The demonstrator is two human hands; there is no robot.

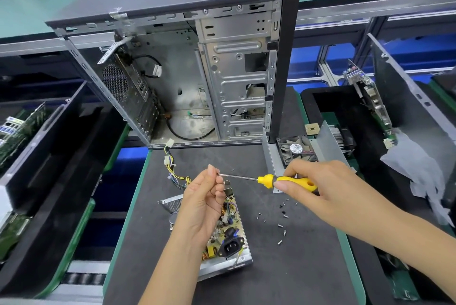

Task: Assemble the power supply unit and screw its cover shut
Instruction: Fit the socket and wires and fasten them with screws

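The open power supply base (223,262) lies on the dark mat, its circuit board and black mains socket (230,245) showing. Its yellow and black cable bundle (172,169) runs up toward the computer case. My right hand (320,181) grips the yellow handle of a screwdriver (278,179), held level above the unit. My left hand (202,203) is raised over the board and pinches the shaft's tip; whether a screw sits there is hidden. The metal cover with its black fan (296,150) stands to the right, behind my right hand. Several loose screws (280,225) lie right of the unit.
An empty computer case (172,70) stands open at the back of the mat (283,267). Black trays (49,156) with circuit boards flank the left side. On the right, a black bin (345,107) holds a board, a heatsink and crumpled plastic.
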